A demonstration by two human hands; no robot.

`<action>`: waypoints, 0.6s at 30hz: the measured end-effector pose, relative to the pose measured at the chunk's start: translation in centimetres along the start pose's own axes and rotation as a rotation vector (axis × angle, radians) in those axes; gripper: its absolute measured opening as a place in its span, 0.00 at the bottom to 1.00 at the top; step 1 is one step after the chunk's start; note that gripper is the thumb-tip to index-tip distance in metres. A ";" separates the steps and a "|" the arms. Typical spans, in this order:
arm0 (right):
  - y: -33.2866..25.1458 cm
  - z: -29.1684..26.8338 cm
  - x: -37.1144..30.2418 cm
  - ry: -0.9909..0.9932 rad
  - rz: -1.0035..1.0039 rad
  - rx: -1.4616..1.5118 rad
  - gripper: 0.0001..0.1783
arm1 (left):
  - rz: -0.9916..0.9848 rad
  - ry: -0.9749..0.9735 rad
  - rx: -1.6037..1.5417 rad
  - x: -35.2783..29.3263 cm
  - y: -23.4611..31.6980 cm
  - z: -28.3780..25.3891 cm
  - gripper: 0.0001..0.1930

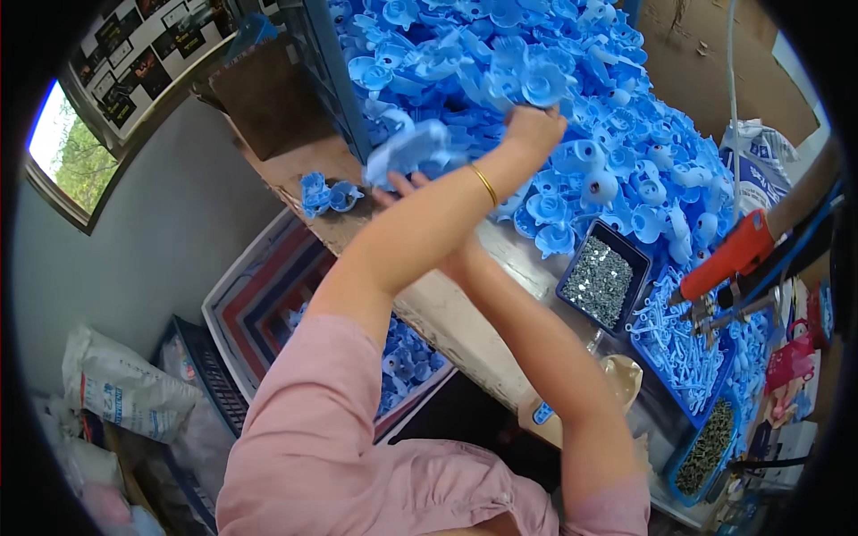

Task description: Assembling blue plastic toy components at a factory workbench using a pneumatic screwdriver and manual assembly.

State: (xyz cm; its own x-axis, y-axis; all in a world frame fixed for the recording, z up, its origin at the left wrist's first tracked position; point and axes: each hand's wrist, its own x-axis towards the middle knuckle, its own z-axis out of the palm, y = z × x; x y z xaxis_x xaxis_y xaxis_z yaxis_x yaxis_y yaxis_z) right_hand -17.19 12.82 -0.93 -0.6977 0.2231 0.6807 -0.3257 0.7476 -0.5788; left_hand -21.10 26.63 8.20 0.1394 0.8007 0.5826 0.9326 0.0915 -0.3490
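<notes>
My forearms cross over the bench, the left one on top. My left hand (534,131), below a gold bangle (483,185), is closed at the pile on a pale blue plastic part (539,87) with a cup-shaped end. Farther left, my right hand (407,186) is partly hidden behind my left forearm. Its visible fingers are against another blue plastic part (409,150), smeared by motion; the grip looks closed on it. A large heap of similar blue plastic parts (666,134), some rounded with dark spots, rises behind both hands.
Two loose blue pieces (343,196) lie near the bench's left edge. A dark tray of small silvery screws (599,277) and a blue tray of slim blue pieces (684,344) stand right. An orange-red hanging tool (733,256) juts in. Below left is a striped bin (255,295).
</notes>
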 end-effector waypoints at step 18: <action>2.9 -0.9 0.4 -0.268 0.182 -0.914 0.41 | 0.042 -0.306 -0.792 -10.8 3.0 -11.1 0.28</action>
State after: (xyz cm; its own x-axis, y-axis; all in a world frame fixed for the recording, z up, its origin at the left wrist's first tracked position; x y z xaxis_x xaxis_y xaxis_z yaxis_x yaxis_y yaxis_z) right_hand -17.81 15.58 -1.96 -0.8476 0.3181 0.4247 0.3446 0.9386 -0.0154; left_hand -16.11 11.65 9.01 0.1891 0.9295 0.3167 0.9021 -0.2919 0.3179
